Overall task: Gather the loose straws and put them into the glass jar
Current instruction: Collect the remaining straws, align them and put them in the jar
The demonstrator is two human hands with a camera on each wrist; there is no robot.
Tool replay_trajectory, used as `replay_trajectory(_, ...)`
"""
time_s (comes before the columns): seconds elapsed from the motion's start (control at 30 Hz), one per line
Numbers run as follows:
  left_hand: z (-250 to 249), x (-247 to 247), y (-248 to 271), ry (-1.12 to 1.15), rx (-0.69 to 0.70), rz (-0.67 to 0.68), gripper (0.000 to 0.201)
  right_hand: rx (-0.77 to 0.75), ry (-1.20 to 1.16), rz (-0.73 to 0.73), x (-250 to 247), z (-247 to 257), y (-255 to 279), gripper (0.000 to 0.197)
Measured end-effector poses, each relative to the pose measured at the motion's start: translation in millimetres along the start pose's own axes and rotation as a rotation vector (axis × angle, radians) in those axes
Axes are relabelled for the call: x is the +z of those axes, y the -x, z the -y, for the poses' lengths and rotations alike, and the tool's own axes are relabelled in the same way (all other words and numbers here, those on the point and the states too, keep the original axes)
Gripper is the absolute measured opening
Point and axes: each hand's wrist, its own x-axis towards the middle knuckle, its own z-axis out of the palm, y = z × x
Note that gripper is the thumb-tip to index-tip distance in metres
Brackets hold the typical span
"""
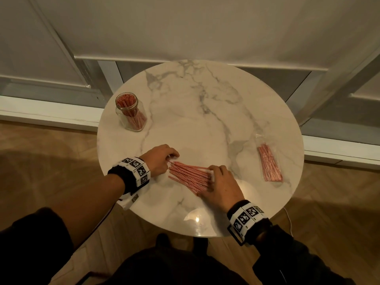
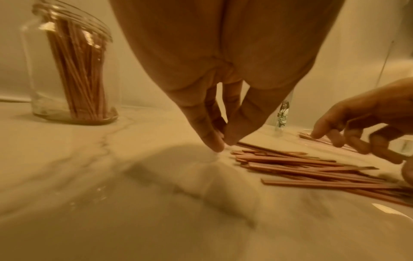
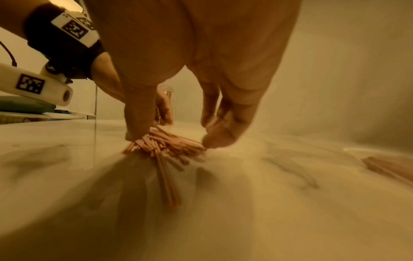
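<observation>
Loose pink straws (image 1: 189, 175) (image 2: 301, 167) (image 3: 165, 146) lie in a fanned pile at the front middle of the round marble table (image 1: 205, 99). My left hand (image 1: 173, 158) (image 2: 223, 144) is at the pile's left end, with thumb and fingertips pinched on a straw tip against the tabletop. My right hand (image 1: 211, 177) (image 3: 172, 139) arches over the right end, its thumb on one side and its curled fingers on the other, squeezing the straw ends together. The glass jar (image 1: 131, 114) (image 2: 73, 79) stands upright at the back left. It holds several straws and neither hand touches it.
A clear plastic packet of more pink straws (image 1: 269, 163) (image 3: 391, 167) lies near the table's right edge. Wooden floor surrounds the table, and a white wall with a window frame stands behind it. My dark-clothed legs are at the front edge.
</observation>
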Motion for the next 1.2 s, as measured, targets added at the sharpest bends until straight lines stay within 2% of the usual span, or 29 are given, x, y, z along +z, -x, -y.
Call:
replay_trajectory(0.07,5.0,-2.2,3.4,-0.003,-0.03,-0.002,0.05,0.073,0.047,0.055,-5.2,-6.0,2.0,0.085)
replay_trajectory(0.17,7.4,1.2,6.0,-0.014,-0.083,-0.001,0.05,0.139,0.034,0.137,-5.9,-10.8,6.4,0.075)
replay_trajectory(0.33,-2.1,10.9,5.6,-0.011,-0.06,-0.047,0.039,0.078,-0.104,0.069,3.6,-4.8,7.1,0.052)
replay_trajectory(0.43,-5.2,10.5,5.8,0.005,-0.048,-0.028,0.04,0.067,-0.192,0.051,3.9,-0.4,3.2,0.051)
replay_trajectory(0.5,-3.8,7.4,6.6,-0.001,-0.067,-0.033,0.045,0.05,-0.196,0.026,-0.8,0.1,1.2,0.063)
replay_trajectory(0.63,-4.8,8.5,8.1,-0.063,-0.076,0.032,0.043,0.047,0.016,0.071,-3.8,3.0,-5.3,0.116)
replay_trajectory(0.7,-8.5,12.8,8.0,-0.078,-0.035,0.045,0.05,0.026,0.126,0.09,-0.4,6.9,-11.8,0.125)
replay_trajectory(0.77,-12.2,16.9,6.6,-0.123,0.043,0.042,0.068,-0.04,0.226,0.098,4.2,9.9,-20.8,0.125)
replay_trajectory(0.83,-18.0,20.5,5.1,-0.256,0.128,0.074,0.083,-0.096,0.288,0.127,6.1,12.3,-28.9,0.116)
replay_trajectory(0.93,-26.6,24.5,1.3,-0.493,0.232,0.166,0.086,-0.149,0.295,0.129,5.7,13.4,-37.0,0.08)
replay_trajectory(1.0,-29.0,25.5,-0.7,-0.57,0.253,0.213,0.077,-0.182,0.28,0.125,6.6,13.1,-38.1,0.057)
replay_trajectory(1.07,-30.8,26.9,0.3,-0.583,0.272,0.216,0.065,-0.189,0.256,0.131,8.1,13.4,-37.1,0.041)
replay_trajectory(1.2,-32.6,28.8,5.0,-0.532,0.251,0.204,0.045,-0.213,0.286,0.133,8.5,17.2,-37.1,0.028)
